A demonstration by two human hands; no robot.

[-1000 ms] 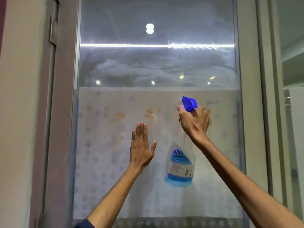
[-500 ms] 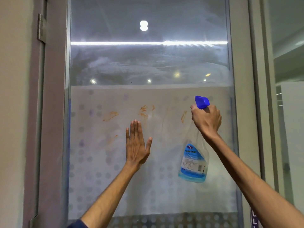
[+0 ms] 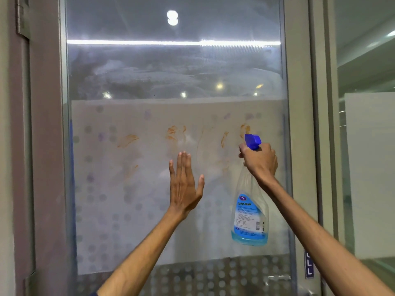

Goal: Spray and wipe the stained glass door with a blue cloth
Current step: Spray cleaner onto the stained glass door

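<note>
Spraying stage, by the look of it: right hand (image 3: 259, 161) curled round the neck of the clear plastic spray bottle (image 3: 250, 218) with blue trigger head and blue label, a little blue liquid pooled in its base. Just left of the bottle, left hand (image 3: 184, 189) flat, fingers straight and together, on or near the pane; cannot tell which.

Aim the nozzle squarely at each smear, squeeze in short bursts, and stop before the liquid runs.

Directly behind the bottle, the frosted, dotted glass door (image 3: 149, 210) in its grey frame. Orange-brown smears (image 3: 172, 133) just above the bottle's nozzle and in a row to its left, with hazy streaks higher up. No blue cloth in view.
</note>
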